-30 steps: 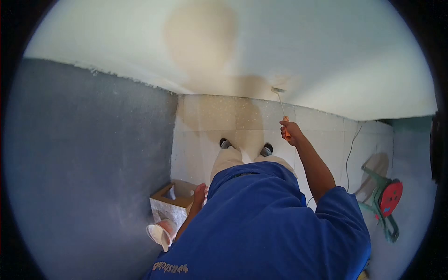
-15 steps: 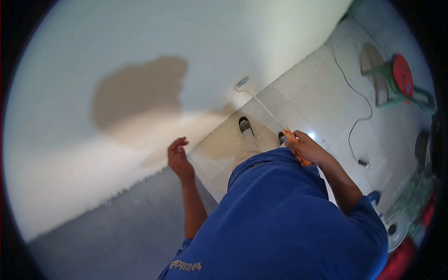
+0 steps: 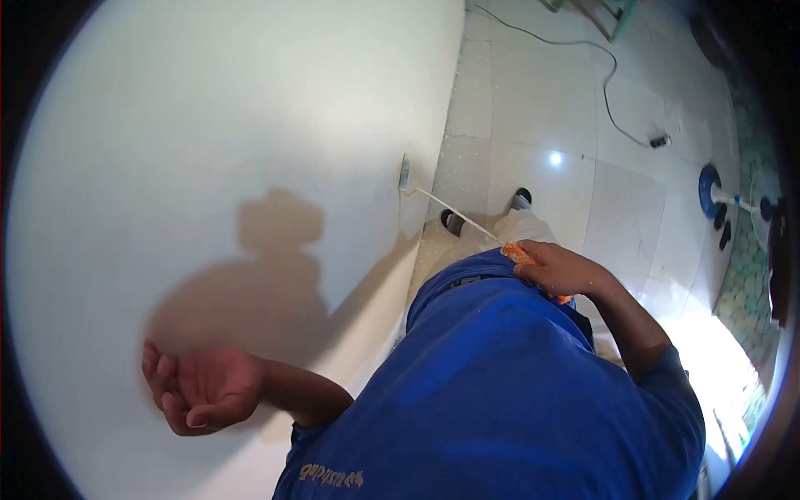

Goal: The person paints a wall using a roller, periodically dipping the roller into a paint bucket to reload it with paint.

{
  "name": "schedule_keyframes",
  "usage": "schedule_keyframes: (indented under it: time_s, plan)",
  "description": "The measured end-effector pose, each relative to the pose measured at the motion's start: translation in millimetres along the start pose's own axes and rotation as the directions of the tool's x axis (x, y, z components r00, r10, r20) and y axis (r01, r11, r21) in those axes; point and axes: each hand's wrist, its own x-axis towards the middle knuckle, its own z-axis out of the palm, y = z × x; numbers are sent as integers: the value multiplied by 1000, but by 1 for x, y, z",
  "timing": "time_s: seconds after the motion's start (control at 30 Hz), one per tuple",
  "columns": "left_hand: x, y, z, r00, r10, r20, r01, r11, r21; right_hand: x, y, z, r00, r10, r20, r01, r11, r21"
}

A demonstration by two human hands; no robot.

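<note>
My right hand (image 3: pixel 560 268) is wrapped round the orange handle of a paint roller (image 3: pixel 405 173) in front of my waist. From the handle a thin pale rod runs up and left to the narrow roller head, which is at the wall low down, near the floor. The pale wall (image 3: pixel 350 108) fills the left half of the view. Out to the left, close to the wall, my left hand (image 3: pixel 204 390) holds nothing; its palm faces up and its fingers are loosely bent and apart. A shadow lies on the wall above it.
Speckled light tiles (image 3: pixel 533 92) cover the floor, where my feet stand beside the wall. A dark cable (image 3: pixel 612 71) curves across to a small socket block (image 3: pixel 660 142). At right is a blue round base with a white pole (image 3: pixel 712 190); stool legs (image 3: pixel 596 17) show at the top.
The view has turned, so the wall fills more of the left and the stool has slid to the top edge. My left hand is farther left and lower; the right keeps its grip.
</note>
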Motion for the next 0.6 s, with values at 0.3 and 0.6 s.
schedule_keyframes:
  time_s: [0.3,0.6]
  plan:
    - [-10,-11,8,942,184,282,-238,956,170,92,47,27,987,-119,-107,111,991,-78]
    - [-19,-7,26,980,-12,197,-30,977,211,268,99,35,994,16,-106,-14,1000,11]
